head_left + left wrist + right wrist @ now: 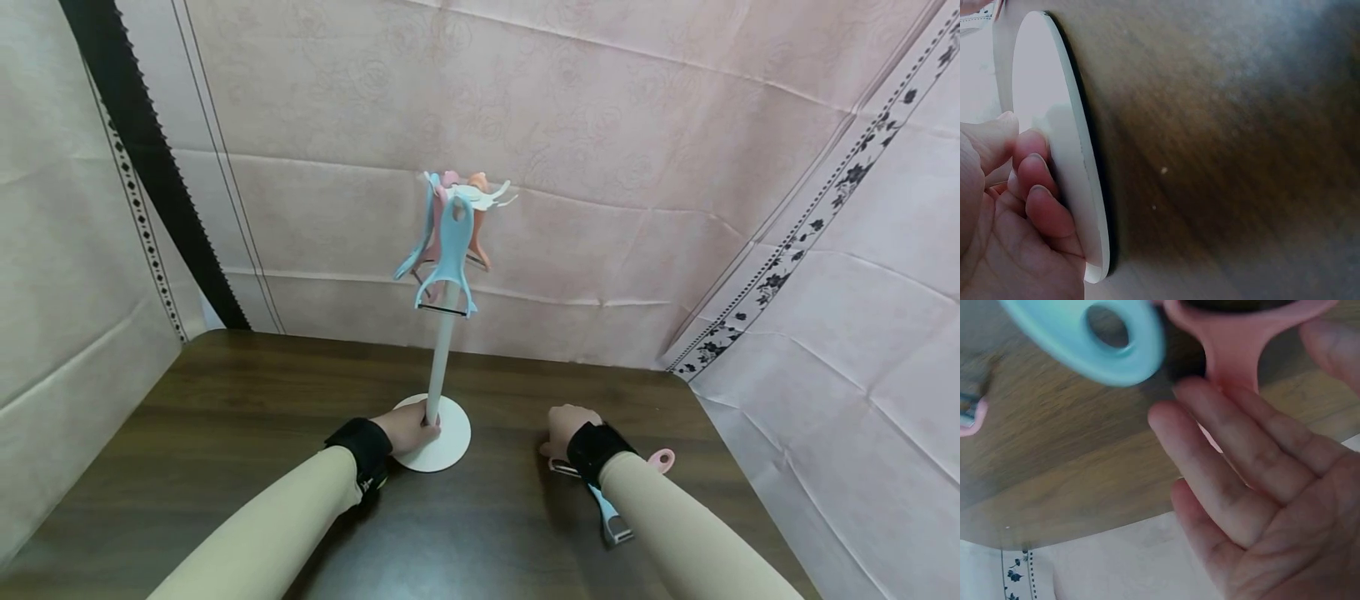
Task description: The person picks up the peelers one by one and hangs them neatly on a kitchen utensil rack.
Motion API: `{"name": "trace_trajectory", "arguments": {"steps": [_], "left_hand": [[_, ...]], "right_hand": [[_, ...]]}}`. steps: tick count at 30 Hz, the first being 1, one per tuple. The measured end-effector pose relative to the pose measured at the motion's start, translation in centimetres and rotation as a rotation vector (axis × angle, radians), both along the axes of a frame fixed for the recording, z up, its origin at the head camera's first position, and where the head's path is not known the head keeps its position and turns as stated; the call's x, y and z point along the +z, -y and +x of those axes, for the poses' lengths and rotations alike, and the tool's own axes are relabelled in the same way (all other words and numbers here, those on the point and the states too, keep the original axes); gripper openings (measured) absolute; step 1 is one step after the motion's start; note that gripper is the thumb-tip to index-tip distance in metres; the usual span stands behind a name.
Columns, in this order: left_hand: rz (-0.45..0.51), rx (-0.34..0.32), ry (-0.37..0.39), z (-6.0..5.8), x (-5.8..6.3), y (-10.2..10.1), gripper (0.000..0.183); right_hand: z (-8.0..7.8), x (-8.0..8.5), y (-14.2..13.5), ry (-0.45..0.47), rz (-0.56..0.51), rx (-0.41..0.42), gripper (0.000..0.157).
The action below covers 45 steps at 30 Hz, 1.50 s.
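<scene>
A white stand (445,337) rises from a round base (453,446), and my left hand (408,429) grips its pole low down. In the left wrist view, curled fingers (1047,209) lie close to the base's face. Blue peelers (453,250), a pink one and an orange peeler (480,237) hang from the hooks on top. My right hand (572,427) is over the table, its fingers extended against or just over a pink peeler (1235,347), thumb apart. Beside it lies a blue peeler (1146,347). Whether the fingers touch the pink one cannot be told.
The brown wooden table (300,392) carries everything. A pink ring-shaped handle end (669,454) shows past the right forearm, which hides part of the peelers. Patterned cloth (600,167) hangs behind and at both sides. At left in the right wrist view is another pink-edged metal piece (979,415).
</scene>
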<state>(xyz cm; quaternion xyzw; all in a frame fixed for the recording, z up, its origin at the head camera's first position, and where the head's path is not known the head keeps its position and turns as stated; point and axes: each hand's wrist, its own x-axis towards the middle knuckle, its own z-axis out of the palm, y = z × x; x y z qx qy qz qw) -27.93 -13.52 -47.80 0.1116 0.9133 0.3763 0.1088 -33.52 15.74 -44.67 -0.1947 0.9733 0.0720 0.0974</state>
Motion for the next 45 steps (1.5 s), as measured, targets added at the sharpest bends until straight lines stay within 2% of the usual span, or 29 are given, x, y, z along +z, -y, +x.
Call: {"name": "trace_trajectory", "arguments": {"steps": [5, 10, 15, 22, 35, 40, 45], "left_hand": [[0.0, 0.014, 0.022, 0.1, 0.2, -0.1, 0.004], [0.0, 0.018, 0.022, 0.2, 0.3, -0.1, 0.004], [-0.006, 0.013, 0.013, 0.2, 0.4, 0.0, 0.005], [0.006, -0.001, -0.016, 0.2, 0.2, 0.0, 0.005], [0.004, 0.007, -0.017, 0.3, 0.2, -0.2, 0.004], [-0.001, 0.009, -0.029, 0.1, -0.3, -0.1, 0.004], [-0.003, 0.019, -0.019, 0.3, -0.1, -0.2, 0.004]], "right_hand": [[0.2, 0.1, 1.3, -0.028, -0.02, 0.026, 0.025], [0.5, 0.3, 2.4, -0.042, 0.004, 0.057, 0.031], [0.5, -0.1, 2.5, -0.096, 0.026, 0.1, 0.028], [0.1, -0.7, 2.0, -0.112, -0.013, 0.1, 0.012], [0.0, -0.4, 0.6, -0.086, -0.055, 0.164, 0.018], [-0.2, -0.2, 0.3, -0.083, -0.068, 0.157, 0.019], [-0.6, -0.1, -0.6, -0.1, -0.112, 0.146, 0.021]]}}
